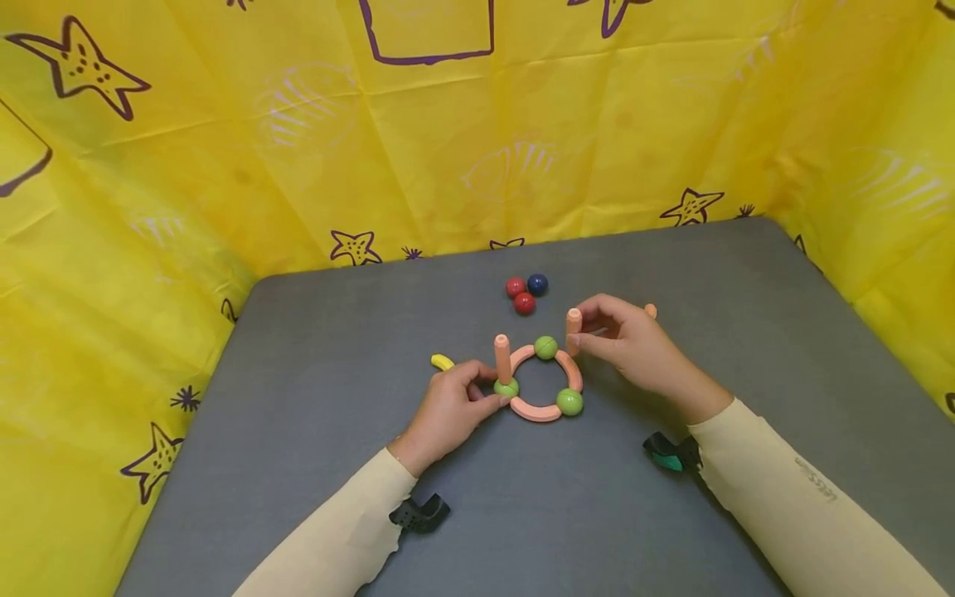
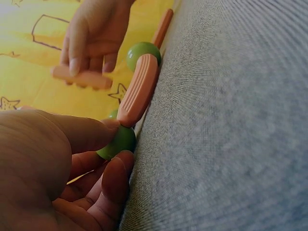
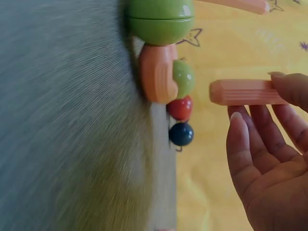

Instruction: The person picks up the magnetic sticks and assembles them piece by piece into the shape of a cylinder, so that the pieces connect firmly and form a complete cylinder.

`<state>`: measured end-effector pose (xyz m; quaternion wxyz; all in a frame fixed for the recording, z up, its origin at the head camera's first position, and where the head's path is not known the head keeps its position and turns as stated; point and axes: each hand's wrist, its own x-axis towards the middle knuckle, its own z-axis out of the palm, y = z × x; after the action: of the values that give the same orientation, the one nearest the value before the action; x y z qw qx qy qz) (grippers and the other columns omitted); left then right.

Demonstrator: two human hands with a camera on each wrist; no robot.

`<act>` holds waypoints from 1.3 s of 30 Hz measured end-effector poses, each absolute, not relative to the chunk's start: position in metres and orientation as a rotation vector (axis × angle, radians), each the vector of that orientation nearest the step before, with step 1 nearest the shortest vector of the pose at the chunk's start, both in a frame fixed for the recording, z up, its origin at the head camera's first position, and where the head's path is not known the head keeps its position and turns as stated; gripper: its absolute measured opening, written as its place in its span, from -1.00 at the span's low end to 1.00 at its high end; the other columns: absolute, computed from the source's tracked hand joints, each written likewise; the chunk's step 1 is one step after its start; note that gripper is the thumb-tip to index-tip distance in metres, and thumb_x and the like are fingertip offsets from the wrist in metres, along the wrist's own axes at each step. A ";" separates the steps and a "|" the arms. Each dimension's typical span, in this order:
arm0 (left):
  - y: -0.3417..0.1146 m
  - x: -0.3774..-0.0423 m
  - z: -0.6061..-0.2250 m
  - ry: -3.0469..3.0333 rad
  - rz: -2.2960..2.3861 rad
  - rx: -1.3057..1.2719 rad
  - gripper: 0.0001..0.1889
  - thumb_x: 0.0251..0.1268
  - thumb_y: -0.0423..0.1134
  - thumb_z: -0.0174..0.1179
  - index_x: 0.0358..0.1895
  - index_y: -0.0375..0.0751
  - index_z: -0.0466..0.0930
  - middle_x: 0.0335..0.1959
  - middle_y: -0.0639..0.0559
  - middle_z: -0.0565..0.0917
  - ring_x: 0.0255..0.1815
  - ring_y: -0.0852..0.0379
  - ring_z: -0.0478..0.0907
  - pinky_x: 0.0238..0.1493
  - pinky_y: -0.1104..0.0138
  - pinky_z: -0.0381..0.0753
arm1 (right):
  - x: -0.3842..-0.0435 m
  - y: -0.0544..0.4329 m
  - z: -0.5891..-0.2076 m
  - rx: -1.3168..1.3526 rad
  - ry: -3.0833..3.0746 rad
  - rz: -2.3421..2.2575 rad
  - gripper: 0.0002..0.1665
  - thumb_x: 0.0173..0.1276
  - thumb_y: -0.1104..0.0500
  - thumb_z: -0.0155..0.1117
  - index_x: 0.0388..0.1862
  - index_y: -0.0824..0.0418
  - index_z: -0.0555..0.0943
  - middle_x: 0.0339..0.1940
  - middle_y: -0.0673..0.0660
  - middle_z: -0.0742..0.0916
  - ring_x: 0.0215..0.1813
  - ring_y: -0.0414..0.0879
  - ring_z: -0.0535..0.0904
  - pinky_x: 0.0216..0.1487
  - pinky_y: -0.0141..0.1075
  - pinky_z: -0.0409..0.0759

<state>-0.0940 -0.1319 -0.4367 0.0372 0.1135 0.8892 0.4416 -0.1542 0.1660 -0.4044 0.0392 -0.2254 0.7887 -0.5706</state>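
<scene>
On the grey table lies a ring of curved orange pieces joined by green balls. My left hand pinches the ring's left green ball between thumb and fingers. From that ball a straight orange stick rises upright. My right hand holds another straight orange stick between thumb and fingertips, above the table on the ring's right side. In the head view this stick stands roughly upright, apart from the ring's far green ball.
Two red balls and a dark blue ball sit together beyond the ring. A yellow curved piece lies behind my left hand. Another orange piece shows past my right hand. Yellow patterned cloth hangs around the table.
</scene>
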 end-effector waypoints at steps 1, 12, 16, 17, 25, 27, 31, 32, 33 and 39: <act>-0.132 -0.094 -0.437 2.732 1.354 0.350 -0.72 0.36 -0.19 0.60 0.03 -0.11 0.78 -0.36 0.16 0.64 -0.46 0.14 0.57 -0.46 0.28 0.56 | -0.157 0.162 -0.404 -0.682 2.419 -1.741 -0.76 0.57 0.30 0.44 0.13 0.33 0.67 -0.07 0.18 0.77 0.05 0.05 0.72 0.10 -0.32 0.65; -0.133 -0.094 -0.435 2.717 1.345 0.360 -0.72 0.38 -0.17 0.58 0.05 -0.11 0.79 -0.38 0.14 0.64 -0.51 0.14 0.56 -0.50 0.29 0.52 | -0.178 0.137 -0.404 -0.663 2.428 -1.720 -0.81 0.60 0.28 0.42 0.09 0.29 0.66 -0.06 0.18 0.77 0.07 0.04 0.70 0.08 -0.22 0.65; -0.133 -0.094 -0.434 2.711 1.338 0.356 -0.72 0.38 -0.17 0.58 0.06 -0.12 0.78 -0.38 0.14 0.65 -0.49 0.14 0.57 -0.49 0.29 0.54 | -0.180 0.135 -0.407 -0.668 2.433 -1.715 -0.81 0.59 0.30 0.41 0.09 0.32 0.66 -0.06 0.19 0.77 0.06 0.07 0.70 0.07 -0.23 0.63; -0.133 -0.094 -0.435 2.710 1.339 0.354 -0.72 0.38 -0.17 0.58 0.06 -0.12 0.78 -0.37 0.14 0.64 -0.49 0.14 0.57 -0.49 0.29 0.54 | -0.180 0.135 -0.407 -0.669 2.429 -1.717 -0.81 0.60 0.30 0.41 0.10 0.33 0.66 -0.05 0.20 0.77 0.06 0.08 0.70 0.07 -0.23 0.63; -0.134 -0.095 -0.435 2.703 1.343 0.345 -0.72 0.38 -0.16 0.58 0.05 -0.12 0.78 -0.37 0.14 0.65 -0.49 0.14 0.58 -0.49 0.29 0.54 | -0.182 0.137 -0.408 -0.647 2.409 -1.743 -0.72 0.59 0.24 0.44 0.16 0.31 0.64 0.02 0.21 0.75 0.07 0.08 0.68 0.06 -0.22 0.62; -0.133 -0.095 -0.435 2.703 1.344 0.341 -0.72 0.38 -0.17 0.58 0.05 -0.12 0.78 -0.38 0.14 0.65 -0.49 0.14 0.58 -0.49 0.29 0.53 | -0.181 0.139 -0.407 -0.638 2.406 -1.746 -0.71 0.59 0.22 0.44 0.17 0.29 0.65 0.04 0.20 0.74 0.06 0.07 0.67 0.05 -0.22 0.61; -0.133 -0.094 -0.434 2.704 1.339 0.333 -0.72 0.38 -0.17 0.59 0.05 -0.11 0.78 -0.40 0.15 0.65 -0.49 0.14 0.58 -0.49 0.29 0.53 | -0.178 0.143 -0.404 -0.634 2.392 -1.761 -0.67 0.61 0.18 0.43 0.23 0.27 0.64 0.10 0.20 0.73 0.07 0.08 0.66 0.06 -0.22 0.62; -0.133 -0.094 -0.434 2.707 1.336 0.333 -0.72 0.37 -0.17 0.59 0.05 -0.11 0.78 -0.40 0.15 0.65 -0.49 0.14 0.58 -0.49 0.29 0.53 | -0.177 0.145 -0.403 -0.627 2.393 -1.762 -0.66 0.62 0.16 0.42 0.25 0.27 0.64 0.11 0.19 0.72 0.08 0.08 0.66 0.07 -0.22 0.62; -0.132 -0.094 -0.434 2.708 1.336 0.334 -0.72 0.37 -0.17 0.59 0.05 -0.12 0.78 -0.39 0.15 0.65 -0.49 0.14 0.58 -0.49 0.29 0.54 | -0.176 0.147 -0.402 -0.620 2.395 -1.764 -0.63 0.63 0.14 0.42 0.27 0.27 0.63 0.13 0.19 0.72 0.09 0.08 0.66 0.07 -0.22 0.62; -0.132 -0.094 -0.434 2.722 1.332 0.346 -0.72 0.37 -0.19 0.59 0.04 -0.13 0.78 -0.37 0.14 0.65 -0.48 0.15 0.58 -0.48 0.29 0.54 | -0.170 0.160 -0.395 -0.590 2.387 -1.797 -0.58 0.71 0.05 0.31 0.34 0.29 0.58 0.16 0.19 0.70 0.13 0.05 0.71 0.10 -0.17 0.66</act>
<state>-0.0944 -0.1322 -0.4339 0.0458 0.1132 0.8915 0.4363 -0.1703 0.1605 -0.3946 0.0481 -0.1934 0.7829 -0.5894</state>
